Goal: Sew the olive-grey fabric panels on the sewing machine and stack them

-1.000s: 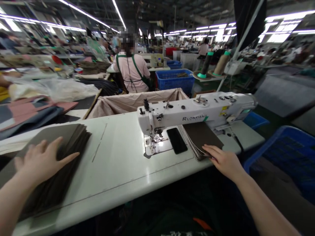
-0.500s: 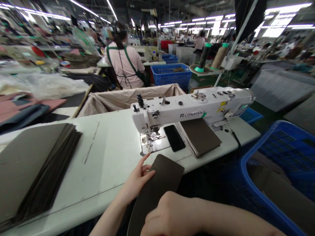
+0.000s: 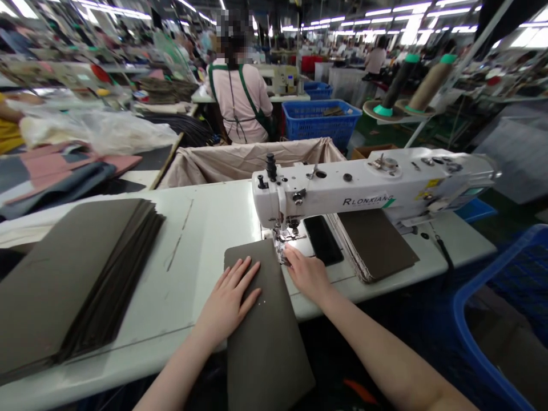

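A dark brown-grey flat panel (image 3: pixel 263 342) lies partly on the sewing table, its lower end hanging over the front edge. My left hand (image 3: pixel 226 297) rests flat on it, fingers spread. The panel's upper right edge is beside the presser foot of a white sewing machine (image 3: pixel 321 191). Close to that foot, my right hand (image 3: pixel 306 274) has its fingers bent and drawn together; whatever they pinch, if anything, is too small to make out. A black phone (image 3: pixel 325 242) lies just behind the right hand.
A stack of brown panels (image 3: pixel 379 245) lies under the machine arm, and a larger stack (image 3: pixel 85 274) on the table's left. A blue basket (image 3: pixel 460 308) stands at the right. Thread cones (image 3: pixel 400 85) rise behind the machine. A co-worker (image 3: pixel 240 103) sits ahead, facing away.
The panel has moved up onto the table beside the presser foot. My left hand has flattened onto it. My right hand has left the panel's lower part and reached the needle area.
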`<state>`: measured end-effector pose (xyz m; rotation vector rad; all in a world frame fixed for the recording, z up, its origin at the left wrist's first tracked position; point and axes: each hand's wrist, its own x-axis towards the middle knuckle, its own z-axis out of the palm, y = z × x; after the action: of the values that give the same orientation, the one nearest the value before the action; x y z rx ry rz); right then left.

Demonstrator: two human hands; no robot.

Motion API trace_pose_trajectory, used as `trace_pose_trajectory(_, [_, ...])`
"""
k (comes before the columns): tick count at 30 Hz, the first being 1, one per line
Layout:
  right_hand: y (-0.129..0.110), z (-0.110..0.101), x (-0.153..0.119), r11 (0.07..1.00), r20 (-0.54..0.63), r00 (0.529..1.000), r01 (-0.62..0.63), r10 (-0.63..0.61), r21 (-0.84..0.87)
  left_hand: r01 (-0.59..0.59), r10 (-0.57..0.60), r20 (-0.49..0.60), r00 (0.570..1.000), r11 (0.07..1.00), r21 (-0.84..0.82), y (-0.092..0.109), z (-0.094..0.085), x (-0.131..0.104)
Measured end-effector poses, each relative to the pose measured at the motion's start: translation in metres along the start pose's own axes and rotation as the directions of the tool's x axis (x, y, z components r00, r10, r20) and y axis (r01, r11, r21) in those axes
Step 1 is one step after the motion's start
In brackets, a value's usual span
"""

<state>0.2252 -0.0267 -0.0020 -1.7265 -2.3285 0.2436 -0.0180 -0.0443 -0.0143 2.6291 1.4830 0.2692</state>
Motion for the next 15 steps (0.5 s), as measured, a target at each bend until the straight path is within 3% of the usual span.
trace_pose_trajectory(7, [-0.002,-0.001,-0.001,1.0,0.011,1.0,-0.016,0.016,-0.019,-0.095,0.095,-0.003,0.995,0.995,-0.005,-0.007,-0.004,0.029])
trace_pose_trajectory(15, [0.001,0.003,0.0,1.0,0.003,1.0,-0.001,0.001,0.001,-0.099,0.099,-0.002,0.995,0.995,-0.014,0.0,-0.009,0.029])
